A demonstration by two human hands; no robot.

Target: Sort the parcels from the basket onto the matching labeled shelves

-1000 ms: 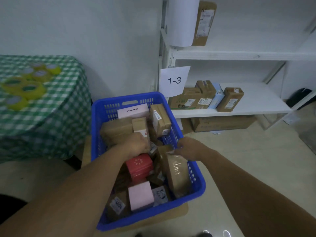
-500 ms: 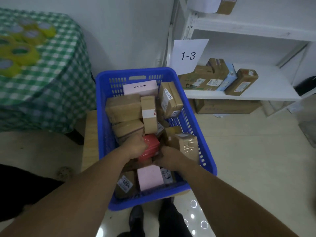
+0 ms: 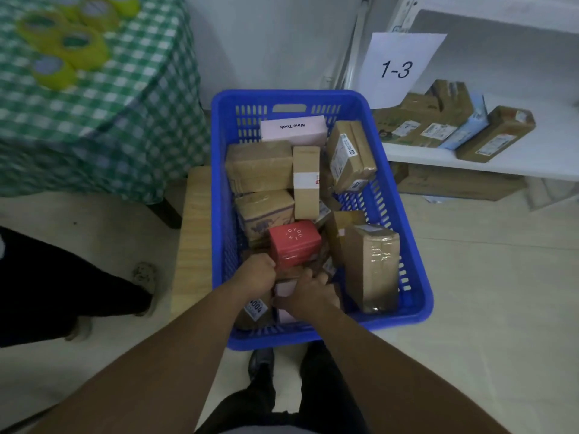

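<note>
Blue slotted plastic basket [image 3: 219,183] on floor, just before shelf, heaped with parcels.
- At far wall: pale pink box [image 3: 294,130], printed "Mine Took".
- Before it: big taped brown parcel [image 3: 258,166]; beside that, narrow carton [image 3: 306,183] with white band.
- Labelled brown parcel [image 3: 349,155] tilted against right wall.
- Red box [image 3: 294,245] mid-basket, atop others.
- Tall taped parcel [image 3: 372,264] upright, near right corner.

White shelf [image 3: 501,164] tagged with "1-3" paper sign [image 3: 398,68]; on it, row of brown parcels [image 3: 438,120] and one light-blue box [image 3: 470,125].

Parcel sorting room, white shelves [image 3: 488,166] tagged "1-3" [image 3: 398,68], blue basket [image 3: 416,308] of taped boxes, tape rolls [image 3: 78,45] on a table
</note>
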